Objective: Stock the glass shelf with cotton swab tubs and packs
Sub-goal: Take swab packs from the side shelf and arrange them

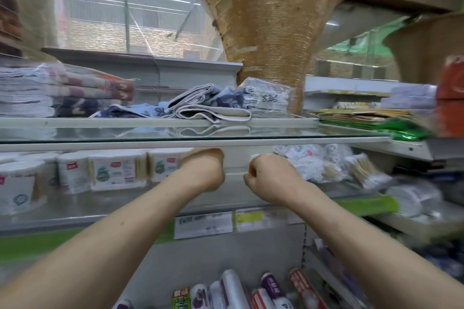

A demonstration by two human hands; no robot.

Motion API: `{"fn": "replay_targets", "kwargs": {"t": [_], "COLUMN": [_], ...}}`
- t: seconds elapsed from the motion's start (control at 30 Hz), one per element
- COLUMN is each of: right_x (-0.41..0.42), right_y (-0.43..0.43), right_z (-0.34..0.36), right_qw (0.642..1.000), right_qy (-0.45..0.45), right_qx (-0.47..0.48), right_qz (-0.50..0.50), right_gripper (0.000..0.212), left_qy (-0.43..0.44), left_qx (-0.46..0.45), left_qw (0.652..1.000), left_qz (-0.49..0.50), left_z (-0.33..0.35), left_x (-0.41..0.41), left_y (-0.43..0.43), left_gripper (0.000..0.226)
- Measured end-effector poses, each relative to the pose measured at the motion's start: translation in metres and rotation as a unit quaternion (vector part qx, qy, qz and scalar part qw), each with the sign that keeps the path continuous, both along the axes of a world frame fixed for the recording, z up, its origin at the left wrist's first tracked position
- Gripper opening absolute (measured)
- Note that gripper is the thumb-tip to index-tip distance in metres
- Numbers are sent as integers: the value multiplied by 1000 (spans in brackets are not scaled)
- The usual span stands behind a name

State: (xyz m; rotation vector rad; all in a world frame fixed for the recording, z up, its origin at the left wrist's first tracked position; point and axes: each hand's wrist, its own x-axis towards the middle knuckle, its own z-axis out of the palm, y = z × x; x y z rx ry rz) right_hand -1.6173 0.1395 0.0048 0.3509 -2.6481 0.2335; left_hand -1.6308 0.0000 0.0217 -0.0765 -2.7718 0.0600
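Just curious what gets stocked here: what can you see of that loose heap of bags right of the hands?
The heap of bags is a loose pile of clear plastic packs, tilted and overlapping. One at its right end shows wooden-stick cotton swabs with white tips; the rest look white and printed, too blurred to read. It lies on the glass shelf, just right of the right hand; contact cannot be told.

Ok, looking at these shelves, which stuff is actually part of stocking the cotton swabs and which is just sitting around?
Part of the job:
glass shelf
swab tubs, far left
boxed swab packs
bagged swab packs, on the right

Just lying about:
folded towels on the shelf above
rope-wrapped pillar
rolls on the bottom shelf
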Motion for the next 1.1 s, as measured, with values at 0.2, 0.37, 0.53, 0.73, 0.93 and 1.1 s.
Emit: {"fn": "replay_targets", "kwargs": {"t": [0.2, 0.37, 0.53, 0.73, 0.93, 1.1], "right_x": [0, -12, -26, -47, -57, -60], "right_y": [48, 87, 103, 102, 99, 103], "right_z": [6, 13, 11, 15, 21, 19], "right_qw": [999, 996, 995, 993, 982, 979], "right_qy": [-7, -2, -11, -57, -129, -165], "right_qx": [-18, -38, -22, 2, 9, -22], "right_qz": [-33, -79, -99, -108, -135, -115], "right_gripper": [21, 23, 29, 36, 44, 66], "left_qy": [2, -3, -14, -41, -155, -169], "left_qx": [-19, 5, 31, 83, 280, 292], "left_qw": [999, 1000, 999, 995, 946, 940], "left_qz": [-26, -27, -26, -27, -58, -44], "left_z": [0, -1, -3, -7, -8, -11], "left_x": [-11, -20, -33, -50, -49, -47], "left_y": [39, 56, 66, 73, 89, 97], "left_gripper": [22, 19, 21, 23, 42, 42]}}
